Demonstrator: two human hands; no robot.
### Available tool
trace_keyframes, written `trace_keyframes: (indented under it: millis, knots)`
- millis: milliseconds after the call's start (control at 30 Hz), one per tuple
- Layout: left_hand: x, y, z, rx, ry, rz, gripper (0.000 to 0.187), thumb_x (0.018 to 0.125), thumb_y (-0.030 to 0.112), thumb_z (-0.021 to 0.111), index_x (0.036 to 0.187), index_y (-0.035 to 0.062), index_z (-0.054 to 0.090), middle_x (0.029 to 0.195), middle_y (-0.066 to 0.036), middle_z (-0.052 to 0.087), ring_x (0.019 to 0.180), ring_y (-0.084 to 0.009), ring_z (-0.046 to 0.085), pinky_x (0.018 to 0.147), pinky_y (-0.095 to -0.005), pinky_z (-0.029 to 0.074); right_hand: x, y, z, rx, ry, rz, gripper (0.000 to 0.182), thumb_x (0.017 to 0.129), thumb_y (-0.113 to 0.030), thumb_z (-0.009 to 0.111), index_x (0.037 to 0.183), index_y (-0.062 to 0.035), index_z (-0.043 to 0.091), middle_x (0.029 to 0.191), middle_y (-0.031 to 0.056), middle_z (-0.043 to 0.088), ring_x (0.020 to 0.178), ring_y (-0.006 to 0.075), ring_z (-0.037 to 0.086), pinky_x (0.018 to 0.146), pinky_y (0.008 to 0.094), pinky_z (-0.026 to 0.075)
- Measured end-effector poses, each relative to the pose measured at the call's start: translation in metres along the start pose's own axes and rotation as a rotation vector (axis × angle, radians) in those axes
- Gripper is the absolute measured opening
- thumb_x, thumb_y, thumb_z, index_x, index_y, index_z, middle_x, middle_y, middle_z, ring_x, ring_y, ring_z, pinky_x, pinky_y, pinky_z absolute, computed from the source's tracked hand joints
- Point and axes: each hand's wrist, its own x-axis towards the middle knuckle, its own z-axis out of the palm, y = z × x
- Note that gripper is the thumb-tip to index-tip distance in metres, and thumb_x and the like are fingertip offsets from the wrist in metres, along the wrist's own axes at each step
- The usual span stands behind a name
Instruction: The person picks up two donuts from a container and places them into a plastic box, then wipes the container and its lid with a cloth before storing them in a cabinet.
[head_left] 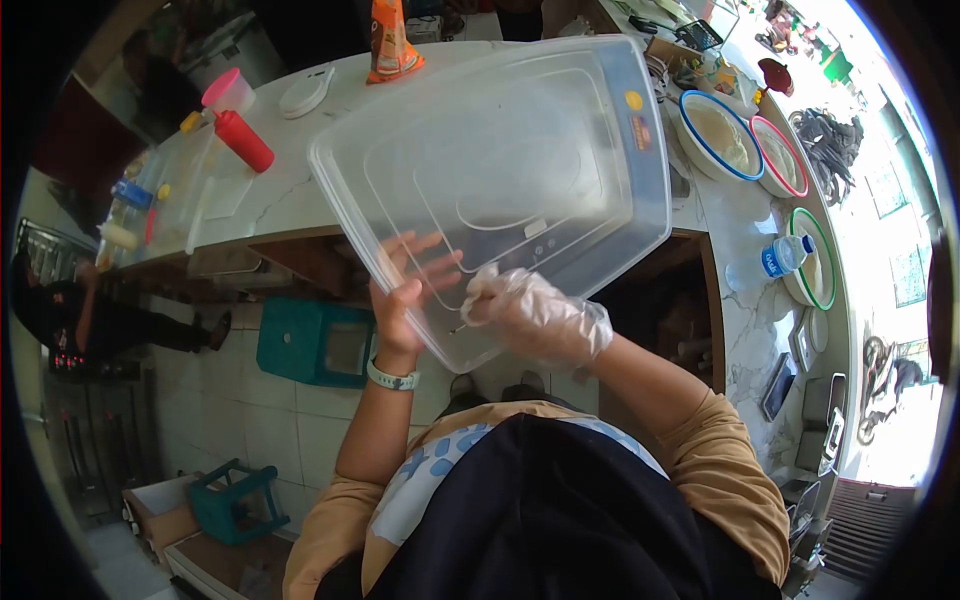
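Note:
A large clear plastic storage box (pixel 500 150), with stickers on its right side, is tilted up over the counter edge in front of me. My left hand (pixel 403 290), bare and with a pale watch on the wrist, supports the box at its near left rim. The thumb is on the rim, and the stretched fingers are partly seen through the plastic. A thin transparent glove covers my right hand (pixel 530 312), which is against the near part of the box. Its fingers are curled together; something whitish may be pinched there, but the glove hides it.
On the marble-look counter (pixel 300 205) are a red squeeze bottle (pixel 243 141) and an orange packet (pixel 393 45). At right are rimmed basins (pixel 718 135), a water bottle (pixel 787 256) and a phone (pixel 779 386). Teal stools (pixel 315 342) stand on the floor; another person (pixel 85 310) is at left.

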Motion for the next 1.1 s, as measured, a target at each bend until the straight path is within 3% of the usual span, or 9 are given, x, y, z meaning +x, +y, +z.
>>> trace_keyframes:
  millis: [167,300,667,733,867,933,967,1033,1100]
  knots:
    - [0.018,0.049,0.014,-0.121,0.102,-0.196,0.071,0.076,0.026,0.054,0.134,-0.0035,0.026,0.121,-0.026,0.048,0.099,-0.0431,0.059,0.076,-0.0452,0.056,-0.019,-0.046,-0.051,-0.101,0.18,-0.268,0.011,0.076,-0.012,0.059,0.086,-0.0055,0.06,0.084,0.0101,0.055,0.078,0.0274,0.055,0.07,0.0343,0.046]
    - [0.019,0.075,0.037,-0.078,0.065,-0.271,0.071,0.079,0.031,0.049,0.137,-0.0011,0.023,0.131,-0.027,0.037,0.11,-0.0493,0.05,0.084,-0.0542,0.05,-0.028,-0.05,-0.054,-0.04,0.04,-0.328,0.008,0.082,-0.011,0.056,0.088,-0.007,0.059,0.089,0.0066,0.055,0.082,0.024,0.054,0.072,0.0336,0.045]
    - [0.024,0.067,0.074,-0.034,-0.145,0.291,0.086,0.068,0.018,0.056,0.141,-0.0032,0.015,0.125,-0.031,0.041,0.105,-0.0445,0.056,0.079,-0.0455,0.055,-0.012,-0.064,-0.031,-0.014,0.311,-0.322,0.017,0.073,-0.001,0.055,0.09,0.0021,0.056,0.092,0.0123,0.056,0.088,0.0269,0.056,0.078,0.032,0.046]
    - [0.023,0.06,0.069,0.06,-0.186,0.369,0.087,0.066,0.017,0.057,0.14,-0.0039,0.015,0.123,-0.031,0.043,0.103,-0.0433,0.058,0.078,-0.0438,0.056,-0.005,-0.053,-0.033,0.272,0.253,-0.357,0.02,0.072,-0.005,0.059,0.09,0.0019,0.056,0.093,0.0131,0.056,0.089,0.0277,0.057,0.08,0.0323,0.047]
    - [0.02,0.048,0.064,0.12,-0.28,0.399,0.089,0.064,0.015,0.059,0.14,-0.0047,0.016,0.122,-0.03,0.045,0.1,-0.0409,0.06,0.079,-0.0414,0.055,-0.024,-0.049,-0.067,-0.088,-0.019,-0.305,0.031,0.069,-0.01,0.064,0.098,-0.0003,0.057,0.093,0.0109,0.057,0.088,0.0243,0.058,0.078,0.0328,0.047]
    - [0.025,0.052,0.056,0.131,-0.274,0.436,0.089,0.064,0.016,0.059,0.14,-0.0046,0.016,0.122,-0.03,0.045,0.1,-0.0405,0.06,0.079,-0.0412,0.055,-0.04,-0.044,-0.093,0.076,-0.483,0.033,0.033,0.07,-0.01,0.063,0.102,-0.0022,0.06,0.09,0.0106,0.059,0.084,0.0237,0.059,0.075,0.0329,0.048]
    - [0.028,0.054,0.054,0.139,-0.266,0.467,0.089,0.065,0.016,0.06,0.14,-0.0045,0.016,0.122,-0.03,0.046,0.1,-0.0401,0.06,0.079,-0.0411,0.055,-0.043,-0.042,-0.095,0.069,-0.483,0.034,0.033,0.07,-0.01,0.063,0.102,-0.0022,0.06,0.09,0.0106,0.059,0.084,0.0237,0.059,0.075,0.0329,0.048]
    - [0.031,0.054,0.06,0.137,-0.243,0.481,0.089,0.065,0.016,0.06,0.14,-0.0045,0.017,0.122,-0.03,0.046,0.1,-0.0398,0.06,0.079,-0.0409,0.055,-0.052,-0.039,-0.09,0.489,0.335,-0.112,0.029,0.071,-0.008,0.059,0.098,0.0013,0.063,0.082,0.0108,0.06,0.077,0.0247,0.059,0.073,0.032,0.049]
    - [0.03,0.05,0.067,0.138,-0.232,0.486,0.088,0.066,0.016,0.061,0.139,-0.0044,0.017,0.122,-0.029,0.046,0.1,-0.0394,0.06,0.079,-0.0407,0.055,-0.041,-0.043,-0.066,0.443,0.305,-0.105,0.029,0.071,-0.007,0.058,0.099,0.0022,0.062,0.084,0.0108,0.059,0.079,0.0246,0.059,0.073,0.0318,0.049]
